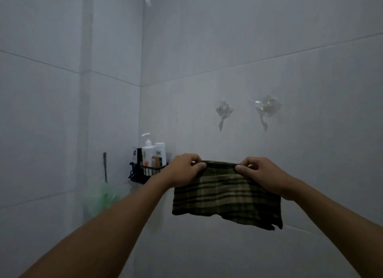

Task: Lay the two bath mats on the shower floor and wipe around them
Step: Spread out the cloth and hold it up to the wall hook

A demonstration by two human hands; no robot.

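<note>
A dark green checked cloth [227, 197] hangs in front of the tiled wall, held up by its top edge. My left hand [182, 170] pinches the top left corner and my right hand [261, 175] pinches the top right corner. The cloth droops between them, its lower right corner hanging lowest. No bath mat and no shower floor show in this view.
Two clear suction hooks [223, 112] [267, 108] stick to the wall above the cloth. A black wire caddy [145, 171] with several bottles is mounted in the corner at the left. A green bath sponge [101, 197] hangs below a dark hook strip [105, 167].
</note>
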